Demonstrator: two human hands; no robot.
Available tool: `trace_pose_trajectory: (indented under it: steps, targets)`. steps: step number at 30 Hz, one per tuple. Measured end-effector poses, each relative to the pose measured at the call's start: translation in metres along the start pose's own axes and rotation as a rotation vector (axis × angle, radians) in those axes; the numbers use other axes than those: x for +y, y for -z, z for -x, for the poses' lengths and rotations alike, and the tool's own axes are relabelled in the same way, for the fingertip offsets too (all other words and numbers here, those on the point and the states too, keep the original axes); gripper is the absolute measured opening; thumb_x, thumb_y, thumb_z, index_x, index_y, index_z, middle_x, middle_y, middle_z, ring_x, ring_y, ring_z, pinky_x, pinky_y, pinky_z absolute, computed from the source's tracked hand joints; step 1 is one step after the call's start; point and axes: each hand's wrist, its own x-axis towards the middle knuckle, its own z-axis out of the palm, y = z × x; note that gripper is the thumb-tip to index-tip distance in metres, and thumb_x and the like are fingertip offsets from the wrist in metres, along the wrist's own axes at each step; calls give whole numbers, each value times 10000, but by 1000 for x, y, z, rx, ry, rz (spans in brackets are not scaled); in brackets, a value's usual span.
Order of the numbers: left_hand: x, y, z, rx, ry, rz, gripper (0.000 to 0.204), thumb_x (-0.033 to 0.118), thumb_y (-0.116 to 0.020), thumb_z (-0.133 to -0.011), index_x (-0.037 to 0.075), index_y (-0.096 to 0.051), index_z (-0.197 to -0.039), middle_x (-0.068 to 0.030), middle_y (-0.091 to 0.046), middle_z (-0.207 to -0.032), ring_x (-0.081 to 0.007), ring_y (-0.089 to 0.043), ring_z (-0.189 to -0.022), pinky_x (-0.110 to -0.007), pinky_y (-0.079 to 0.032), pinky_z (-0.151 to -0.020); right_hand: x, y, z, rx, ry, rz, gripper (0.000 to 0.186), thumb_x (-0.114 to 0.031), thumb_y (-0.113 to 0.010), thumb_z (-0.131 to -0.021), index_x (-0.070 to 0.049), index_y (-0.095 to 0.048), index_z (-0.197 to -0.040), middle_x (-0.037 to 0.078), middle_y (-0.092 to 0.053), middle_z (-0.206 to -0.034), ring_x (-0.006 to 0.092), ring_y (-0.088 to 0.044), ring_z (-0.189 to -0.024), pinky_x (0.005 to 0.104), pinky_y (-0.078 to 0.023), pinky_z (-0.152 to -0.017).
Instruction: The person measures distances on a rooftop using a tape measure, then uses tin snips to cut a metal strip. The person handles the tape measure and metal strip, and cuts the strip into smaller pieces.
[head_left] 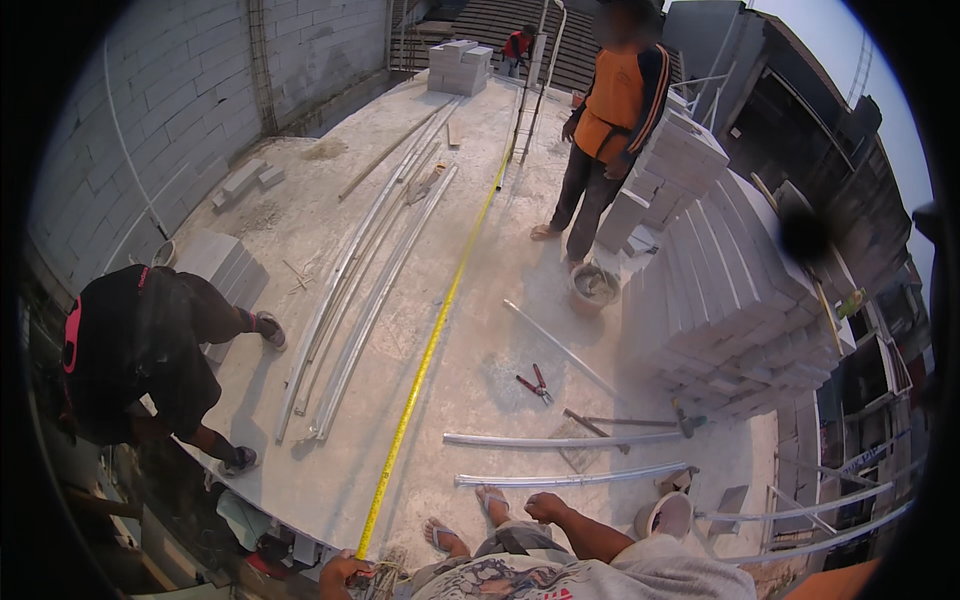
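My left hand (345, 568) is closed at the lower edge, holding the near end of a yellow tape measure (428, 352). The tape's blade stretches away across the pale concrete floor (300, 480) toward the far end. Whether its case is in my hand is hidden. My right hand (545, 507) is curled closed by my knee, with nothing visible in it. Just beyond it lie two silvery metal channels (570, 478). Farther out are red-handled snips (537, 385) and a hammer (684, 420). My sandalled feet (440, 535) stand right of the tape.
Long metal channels (375, 310) lie left of the tape. Stacked pale blocks (720, 290) rise at the right, near a mortar bucket (595, 288). One person (612, 110) stands ahead; another (150, 340) bends at the left floor edge. A third person (517, 45) is far off.
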Motion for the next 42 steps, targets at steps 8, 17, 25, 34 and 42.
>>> trace_pose_trajectory:
  steps: [8,17,25,34,42]
  targets:
    - [7,6,22,-9,-28,-65,550,141,-822,-720,29,-503,-1154,-95,-717,-825,-132,-582,-534,-299,-372,-425,0,-5,-3,-17,-265,-260,207,-142,-695,-691,-75,-663,-884,118,-679,-1012,335,-650,-959,436,-552,-766]
    - [-6,21,-9,-34,12,-77,662,169,-844,-686,15,-460,-1203,-89,-678,-736,-163,-503,-432,-342,-371,-394,-5,-32,-7,24,-185,-231,257,-180,-696,-686,-88,-660,-923,138,-669,-1016,344,-651,-944,448,-549,-766]
    - [-18,11,-17,135,-26,-75,692,135,-844,-671,2,-466,-1236,-130,-688,-763,-173,-557,-478,-355,-399,-406,-4,-43,-11,-118,-256,-339,294,-199,-697,-692,-105,-673,-970,138,-661,-1043,347,-651,-924,447,-546,-756]
    - [-71,-10,-67,324,-145,71,675,-1,-789,-649,-21,-485,-1251,-191,-689,-838,-232,-699,-671,-352,-572,-626,-22,40,-91,-387,-147,-242,347,-318,-483,-869,-59,-700,-953,174,-689,-999,351,-657,-915,448,-519,-788]
    - [-24,-22,-34,346,-10,328,598,-117,-750,-614,-55,-503,-1156,-210,-666,-796,-230,-686,-597,-359,-578,-527,-23,113,-206,-122,-27,-385,323,-305,-537,-880,-78,-703,-1039,214,-684,-1016,403,-639,-958,477,-493,-847]
